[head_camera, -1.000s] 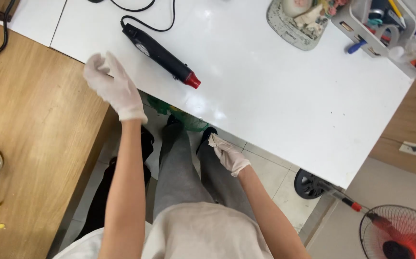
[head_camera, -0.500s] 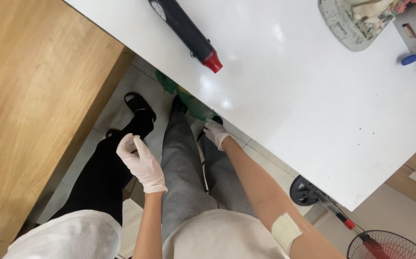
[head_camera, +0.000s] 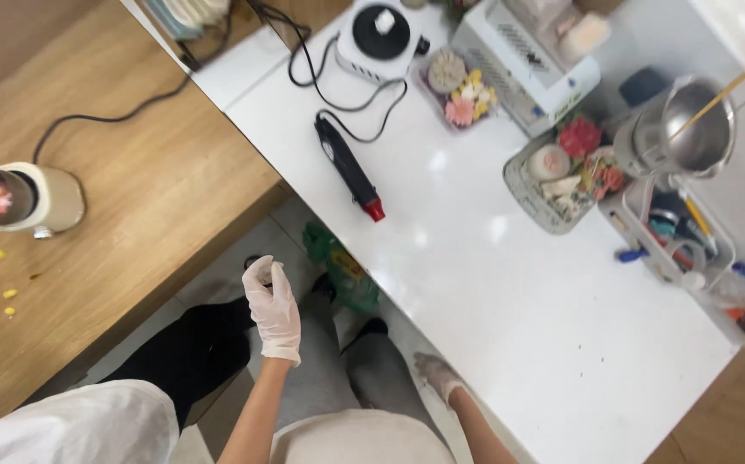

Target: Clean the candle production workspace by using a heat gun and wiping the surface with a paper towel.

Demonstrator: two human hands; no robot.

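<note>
From the head view, the left hand (head_camera: pixel 273 309) is hovering below the desk (head_camera: pixel 510 283) edge, fingers loosely curled and holding nothing, while the heat gun (head_camera: pixel 348 167) is lying up and to its right, red nozzle pointing back toward the person. The right hand (head_camera: pixel 437 374) is resting low by the knee, nearly flat, empty, farther from the tool.

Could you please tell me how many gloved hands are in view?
2: the left hand raised over the lap, the right hand low beside the white table.
</note>
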